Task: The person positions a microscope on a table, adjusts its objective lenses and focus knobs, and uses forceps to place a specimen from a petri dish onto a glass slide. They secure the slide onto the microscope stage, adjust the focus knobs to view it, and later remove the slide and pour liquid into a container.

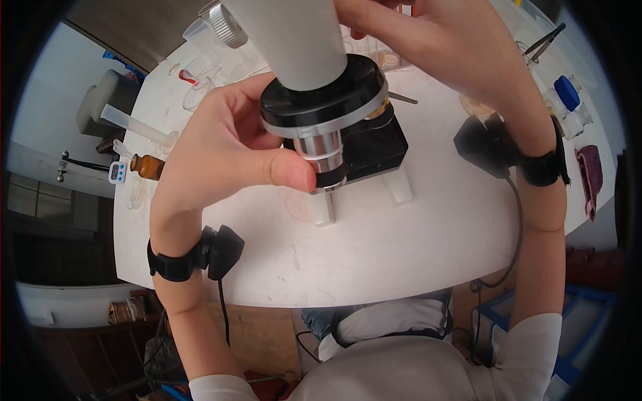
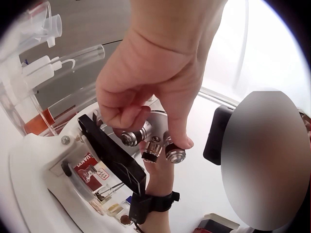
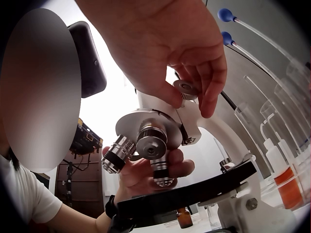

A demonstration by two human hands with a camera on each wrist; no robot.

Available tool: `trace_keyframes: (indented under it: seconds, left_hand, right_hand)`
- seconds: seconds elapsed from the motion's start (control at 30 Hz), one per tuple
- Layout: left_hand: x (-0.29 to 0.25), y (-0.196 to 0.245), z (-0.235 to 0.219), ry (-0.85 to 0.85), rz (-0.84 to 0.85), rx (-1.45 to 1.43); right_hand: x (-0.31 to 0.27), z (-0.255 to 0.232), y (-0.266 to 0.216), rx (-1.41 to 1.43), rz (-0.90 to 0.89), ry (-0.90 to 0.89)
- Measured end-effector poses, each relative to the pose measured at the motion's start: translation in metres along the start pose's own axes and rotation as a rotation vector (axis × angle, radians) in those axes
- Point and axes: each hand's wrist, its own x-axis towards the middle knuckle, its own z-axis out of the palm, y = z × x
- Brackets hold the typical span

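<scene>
A white microscope (image 1: 297, 43) stands on the table, its black stage (image 1: 378, 150) low behind the lenses. My left hand (image 1: 217, 144) holds the revolving nosepiece (image 1: 321, 100) from the side, thumb against one silver objective lens (image 1: 319, 152). In the left wrist view its curled fingers lie at another objective lens (image 2: 138, 135), with a shorter objective (image 2: 152, 151) between. The right hand (image 3: 180, 53) reaches to the microscope's far side and pinches a round focus knob (image 3: 185, 88) between thumb and fingers. A second focus knob (image 1: 227, 25) shows at upper left.
On the left stand a brown bottle (image 1: 147, 167), a small timer (image 1: 118, 172) and a plastic cylinder (image 1: 137, 125). A blue-capped jar (image 1: 567, 93) and a dark red cloth (image 1: 590, 180) lie at the right edge. Tubes and an orange liquid container (image 3: 288, 187) stand beyond the microscope.
</scene>
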Motion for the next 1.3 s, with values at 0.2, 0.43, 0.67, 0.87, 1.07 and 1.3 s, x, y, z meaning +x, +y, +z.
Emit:
trace_keyframes:
  seconds: [0.2, 0.43, 0.67, 0.87, 1.07, 1.3]
  left_hand:
    - [-0.013, 0.011, 0.030, 0.369, -0.101, 0.374]
    - [-0.012, 0.011, 0.045, 0.491, -0.044, 0.453]
    - [-0.014, 0.010, 0.047, 0.580, -0.024, 0.577]
    - [-0.012, 0.015, 0.037, 0.352, -0.005, 0.423]
    - [-0.003, 0.001, 0.006, 0.042, 0.019, -0.042]
    - [0.001, 0.005, 0.010, 0.080, -0.044, -0.065]
  right_hand:
    - [0.005, -0.014, 0.001, 0.185, 0.058, -0.147]
    - [0.016, -0.013, -0.021, -0.052, 0.414, -0.200]
    - [0.001, -0.004, 0.006, -0.040, -0.061, 0.010]
    - [0.001, -0.005, 0.005, -0.073, -0.075, 0.009]
    - [-0.001, -0.003, 0.002, -0.047, -0.054, -0.010]
    - [-0.002, 0.000, -0.001, -0.068, -0.014, 0.029]
